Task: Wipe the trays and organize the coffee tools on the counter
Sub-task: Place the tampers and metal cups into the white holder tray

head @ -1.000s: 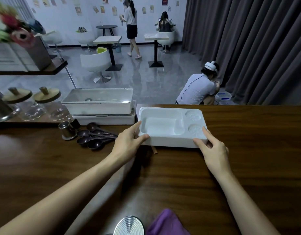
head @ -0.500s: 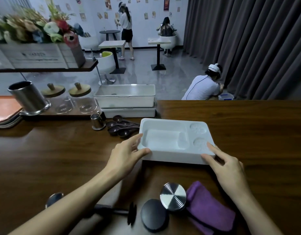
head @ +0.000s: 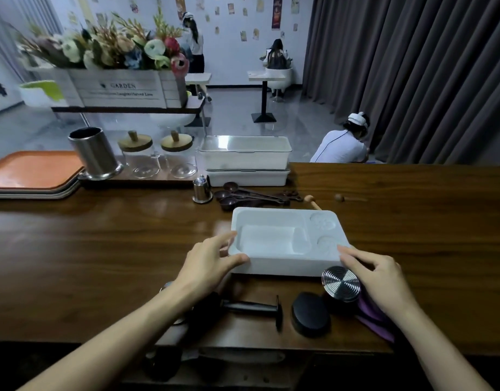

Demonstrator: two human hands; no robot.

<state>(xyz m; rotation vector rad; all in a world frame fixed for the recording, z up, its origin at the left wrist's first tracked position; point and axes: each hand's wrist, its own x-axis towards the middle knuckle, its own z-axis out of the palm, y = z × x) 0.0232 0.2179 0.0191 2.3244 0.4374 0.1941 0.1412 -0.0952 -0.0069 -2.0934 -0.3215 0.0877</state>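
Counter (head: 102,249) of dark wood fills the view from left to right. At its far left lies a stack of orange trays (head: 31,170), and 2 white lidded boxes (head: 244,156) sit stacked along the far edge.

The white tray (head: 271,221), with 1 big recess and 2 round ones, rests flat on the counter near the middle, just in front of the boxes. The left hand (head: 209,266) grips its near left corner, fingers spread along the left rim and thumb against the near wall. The right hand (head: 381,273) pinches the near right corner, index finger on the rim, thumb on the wall below, the other fingers curled.

Under the right wrist lies a purple cloth (head: 375,320). A black-handled tamper (head: 254,307) lies on its side near the counter's front edge, a black oval pad (head: 310,314) just right of it. A ribbed steel disc (head: 341,283) sits just beside the tray's near wall. Brown measuring spoons (head: 243,194) lie behind the tray.
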